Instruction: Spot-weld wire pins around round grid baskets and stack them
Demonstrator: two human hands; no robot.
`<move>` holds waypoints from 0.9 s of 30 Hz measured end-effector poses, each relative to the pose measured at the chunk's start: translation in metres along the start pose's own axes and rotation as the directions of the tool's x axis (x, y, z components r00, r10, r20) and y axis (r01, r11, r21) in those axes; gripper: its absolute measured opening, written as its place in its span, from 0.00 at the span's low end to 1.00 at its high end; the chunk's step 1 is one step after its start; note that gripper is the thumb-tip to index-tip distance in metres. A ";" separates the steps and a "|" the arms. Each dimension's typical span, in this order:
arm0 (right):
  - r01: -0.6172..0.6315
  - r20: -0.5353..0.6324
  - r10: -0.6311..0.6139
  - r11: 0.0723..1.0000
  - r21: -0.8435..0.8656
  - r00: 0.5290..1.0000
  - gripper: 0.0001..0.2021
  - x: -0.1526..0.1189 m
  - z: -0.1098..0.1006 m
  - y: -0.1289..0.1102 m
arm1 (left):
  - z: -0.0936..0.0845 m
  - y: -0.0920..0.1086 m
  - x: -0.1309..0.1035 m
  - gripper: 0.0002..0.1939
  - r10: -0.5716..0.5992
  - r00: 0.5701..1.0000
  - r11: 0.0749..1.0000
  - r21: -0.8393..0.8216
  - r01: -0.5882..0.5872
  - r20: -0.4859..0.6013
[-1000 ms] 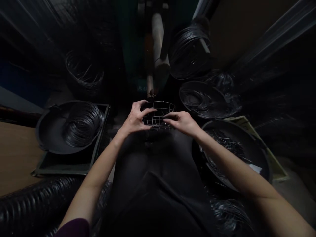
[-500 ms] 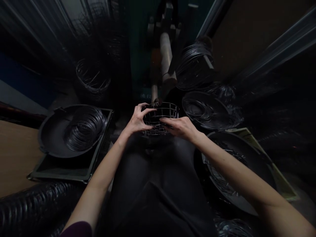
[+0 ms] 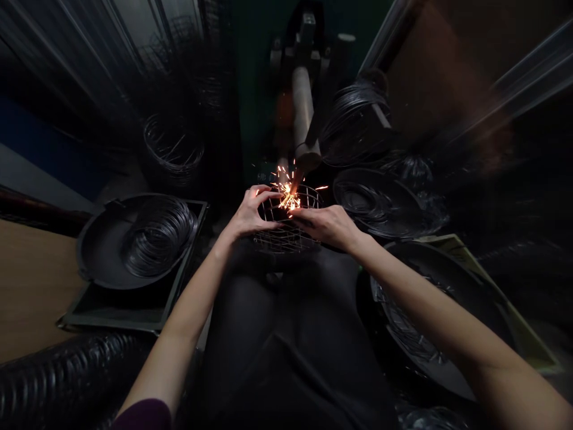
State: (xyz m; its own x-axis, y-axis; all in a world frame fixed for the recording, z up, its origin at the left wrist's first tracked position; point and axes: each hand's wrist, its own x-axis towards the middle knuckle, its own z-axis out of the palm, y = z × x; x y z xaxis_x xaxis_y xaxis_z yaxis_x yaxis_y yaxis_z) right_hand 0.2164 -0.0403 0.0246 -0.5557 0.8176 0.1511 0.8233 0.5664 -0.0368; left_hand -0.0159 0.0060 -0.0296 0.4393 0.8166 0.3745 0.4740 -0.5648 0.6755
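A round wire basket (image 3: 286,240) sits between my hands under the machine's electrode. My left hand (image 3: 249,214) grips its left side, thumb and fingers on the wires. My right hand (image 3: 330,226) holds the right side, with its fingertips pressed near the middle. Bright orange sparks (image 3: 290,196) spray out where the electrode tip (image 3: 297,179) meets the wire, close to both hands' fingertips. The glare hides the exact contact spot. Above it the thick metal arm (image 3: 303,107) of the machine slopes down.
At left, a dark pan (image 3: 101,254) holding coiled wire rings (image 3: 159,236) rests on a crate (image 3: 111,319). Another pan (image 3: 474,298) with wire pieces lies at right, beyond it a pan of rings (image 3: 362,200). Wire bundles (image 3: 174,143) stand farther back.
Sparks have appeared at the electrode tip, lighting the fingers. The basket has tilted and shifted slightly in my hands. The whole view has moved a little.
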 end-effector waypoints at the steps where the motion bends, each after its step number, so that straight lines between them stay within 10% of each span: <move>1: -0.003 -0.011 0.003 1.000 0.024 1.000 0.16 -0.002 0.001 0.000 | -0.001 0.000 0.000 0.36 0.000 1.000 1.000 -0.009 0.000 0.000; 11: -0.168 -0.316 0.210 0.973 0.157 0.925 0.08 -0.002 0.026 0.006 | -0.004 -0.014 0.022 0.39 -0.044 0.999 0.998 -0.051 0.043 -0.026; 27: -0.250 -0.314 0.352 0.913 0.321 0.882 0.06 0.032 0.028 0.024 | -0.012 -0.032 0.057 0.35 -0.042 0.999 0.997 -0.072 0.040 -0.022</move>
State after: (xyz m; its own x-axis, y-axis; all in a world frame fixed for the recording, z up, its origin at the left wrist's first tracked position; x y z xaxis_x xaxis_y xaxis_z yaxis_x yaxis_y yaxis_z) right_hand 0.2151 0.0018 0.0006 -0.1642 0.8876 0.4303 0.8538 0.3464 -0.3887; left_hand -0.0155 0.0725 -0.0221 0.4020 0.8418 0.3602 0.4351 -0.5217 0.7339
